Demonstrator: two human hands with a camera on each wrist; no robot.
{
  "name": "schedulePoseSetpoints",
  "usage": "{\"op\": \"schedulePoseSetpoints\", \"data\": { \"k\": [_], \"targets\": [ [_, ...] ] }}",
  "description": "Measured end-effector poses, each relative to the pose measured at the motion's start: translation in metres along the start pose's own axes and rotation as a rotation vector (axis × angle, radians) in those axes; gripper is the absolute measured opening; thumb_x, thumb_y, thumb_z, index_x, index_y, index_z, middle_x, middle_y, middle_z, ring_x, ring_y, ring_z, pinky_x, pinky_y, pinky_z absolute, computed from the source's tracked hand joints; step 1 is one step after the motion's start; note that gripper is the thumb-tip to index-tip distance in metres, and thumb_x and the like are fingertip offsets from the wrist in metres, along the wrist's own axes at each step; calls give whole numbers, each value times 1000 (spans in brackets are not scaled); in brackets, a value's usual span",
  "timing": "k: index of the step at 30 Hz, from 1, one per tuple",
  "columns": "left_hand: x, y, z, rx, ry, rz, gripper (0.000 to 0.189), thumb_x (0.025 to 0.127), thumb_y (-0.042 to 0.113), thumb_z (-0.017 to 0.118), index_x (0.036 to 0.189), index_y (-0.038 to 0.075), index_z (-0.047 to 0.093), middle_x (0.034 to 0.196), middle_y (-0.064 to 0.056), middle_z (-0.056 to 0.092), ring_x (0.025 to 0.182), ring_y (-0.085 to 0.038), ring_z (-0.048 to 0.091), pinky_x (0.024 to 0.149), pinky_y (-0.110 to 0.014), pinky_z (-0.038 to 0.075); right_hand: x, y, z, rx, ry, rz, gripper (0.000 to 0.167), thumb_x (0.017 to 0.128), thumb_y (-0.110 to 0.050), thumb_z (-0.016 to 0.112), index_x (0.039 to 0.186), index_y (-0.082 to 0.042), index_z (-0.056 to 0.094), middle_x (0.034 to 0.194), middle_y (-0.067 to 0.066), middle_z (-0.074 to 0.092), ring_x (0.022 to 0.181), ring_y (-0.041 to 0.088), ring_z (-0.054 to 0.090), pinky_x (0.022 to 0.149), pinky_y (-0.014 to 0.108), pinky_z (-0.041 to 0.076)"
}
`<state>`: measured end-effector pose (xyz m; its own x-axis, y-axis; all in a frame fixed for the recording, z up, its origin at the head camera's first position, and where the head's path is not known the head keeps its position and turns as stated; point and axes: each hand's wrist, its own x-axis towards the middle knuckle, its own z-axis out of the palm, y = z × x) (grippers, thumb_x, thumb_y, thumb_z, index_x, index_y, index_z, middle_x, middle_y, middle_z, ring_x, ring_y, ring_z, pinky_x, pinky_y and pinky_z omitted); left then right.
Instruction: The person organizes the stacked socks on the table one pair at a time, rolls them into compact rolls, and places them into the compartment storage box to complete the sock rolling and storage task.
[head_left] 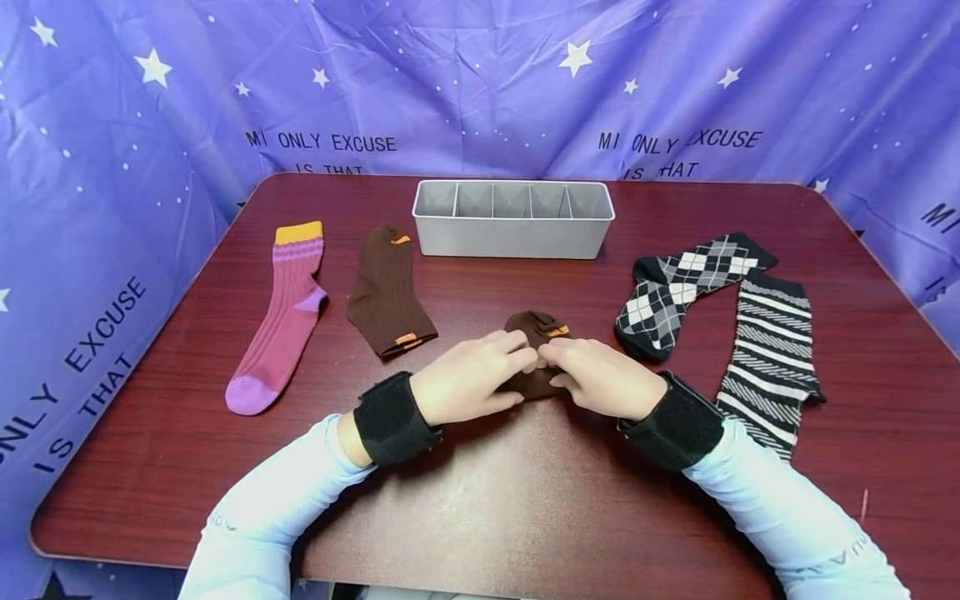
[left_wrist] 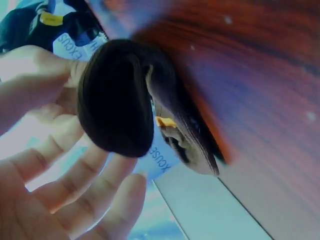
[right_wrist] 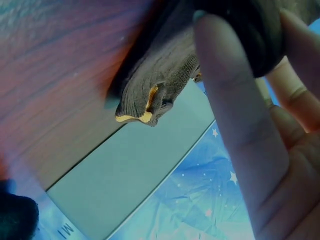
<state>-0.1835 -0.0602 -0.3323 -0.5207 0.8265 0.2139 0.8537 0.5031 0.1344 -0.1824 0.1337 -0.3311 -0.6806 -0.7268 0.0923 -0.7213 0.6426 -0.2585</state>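
A brown ribbed sock (head_left: 534, 387) with a small orange mark lies partly folded over on the table in front of me, both hands at it. My left hand (head_left: 474, 377) holds its near left side, and my right hand (head_left: 606, 379) holds the right side, fingertips nearly meeting over the middle. In the left wrist view the folded sock (left_wrist: 115, 100) forms a thick dark loop against the fingers. The right wrist view has the thumb on the fold, while the sock's flat end (right_wrist: 160, 75) extends along the table. A matching brown sock (head_left: 390, 292) lies flat to the left.
At the back stands a grey box (head_left: 513, 237) divided into several compartments. A pink sock (head_left: 281, 325) with a yellow cuff lies at far left. On the right are black-and-white argyle socks (head_left: 656, 310) and black-and-white striped socks (head_left: 772, 342), the latter near my right forearm.
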Motion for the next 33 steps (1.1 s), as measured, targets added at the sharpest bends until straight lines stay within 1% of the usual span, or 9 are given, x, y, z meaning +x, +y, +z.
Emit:
{"op": "schedulePoseSetpoints", "data": {
  "k": [2, 5, 10, 13, 16, 19, 25, 29, 33],
  "targets": [
    [-1, 1, 0, 13, -29, 18, 34, 67, 20, 69, 96, 14, 53, 89, 2, 49, 79, -11, 50, 67, -24, 45, 0, 0, 0, -4, -9, 7, 20, 71, 6, 58, 82, -9, 52, 77, -1, 54, 69, 9, 52, 61, 25, 42],
    [-1, 2, 1, 16, -76, 11, 38, 65, 16, 70, 99, 12, 53, 88, 1, 52, 78, -12, 53, 68, -26, 45, 0, 0, 0, 5, -4, 6, 19, 72, 4, 58, 85, -9, 54, 78, -1, 53, 70, 9, 50, 62, 25, 41],
    [-1, 2, 2, -12, -89, -20, 26, 67, 8, 64, 92, 9, 56, 79, 1, 55, 68, -11, 52, 62, -25, 42, 0, -1, 0, 13, 78, 3, 22, 67, -2, 65, 85, -11, 56, 83, -1, 49, 75, 9, 46, 67, 25, 40],
    [-1, 2, 3, -35, -104, -43, 17, 69, 7, 59, 85, 9, 56, 70, 2, 52, 60, -9, 46, 55, -23, 37, -1, -3, -1, -4, 75, 27, 26, 63, -11, 70, 83, -13, 54, 85, -1, 46, 79, 9, 44, 68, 26, 40],
    [0, 3, 4, -58, -127, -52, 7, 71, 9, 57, 77, 10, 54, 64, 5, 46, 56, -7, 40, 53, -21, 33, -2, -6, 0, -24, 21, 37, 32, 59, -16, 73, 84, -15, 54, 88, -2, 48, 82, 10, 45, 68, 27, 41],
    [0, 3, 5, -51, -143, -41, 3, 74, 15, 56, 75, 13, 54, 65, 6, 46, 58, -7, 40, 54, -22, 36, -2, -6, 1, -40, -12, 23, 33, 57, -13, 72, 84, -17, 55, 89, -3, 48, 84, 11, 46, 67, 28, 42],
    [-1, 3, 5, 20, -157, -39, 15, 80, 28, 54, 86, 16, 60, 83, 4, 53, 74, -7, 50, 64, -26, 45, -2, -5, 1, -43, -9, -13, 29, 56, -5, 66, 81, -16, 55, 87, -3, 47, 82, 11, 46, 65, 28, 42],
    [-1, 4, 6, 9, -179, -75, 17, 85, 29, 47, 87, 16, 58, 83, 4, 54, 69, -7, 52, 62, -27, 45, -4, -4, 1, -46, -10, -14, 27, 59, -5, 63, 83, -16, 57, 90, -2, 49, 83, 12, 49, 66, 29, 43],
    [-1, 4, 7, -24, -140, -106, 25, 86, 37, 43, 90, 16, 56, 79, 5, 56, 66, -6, 52, 61, -27, 45, -4, -4, 1, -60, 3, -4, 24, 66, -5, 62, 87, -15, 58, 87, -4, 52, 78, 9, 51, 65, 28, 43]
  ]
}}
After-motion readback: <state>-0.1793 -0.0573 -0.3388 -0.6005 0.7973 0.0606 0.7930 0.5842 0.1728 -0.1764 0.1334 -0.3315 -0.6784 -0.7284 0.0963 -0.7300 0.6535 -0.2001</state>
